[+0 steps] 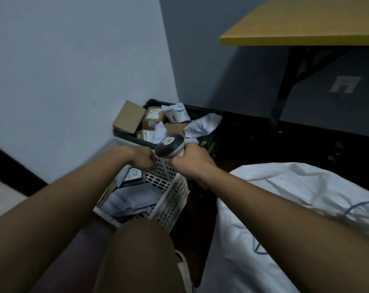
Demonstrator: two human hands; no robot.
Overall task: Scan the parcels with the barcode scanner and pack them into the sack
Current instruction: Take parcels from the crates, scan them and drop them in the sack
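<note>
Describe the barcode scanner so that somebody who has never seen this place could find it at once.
Start at the white perforated basket on the floor in front of the person. Just above its far rim, the right hand grips the barcode scanner by its handle. It is the only rounded grey-and-white device here; behind it, the dark crate holds only brown boxes and white mailer bags.

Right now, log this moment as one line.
right hand grips barcode scanner | left hand holds white basket rim | sack at right
</note>
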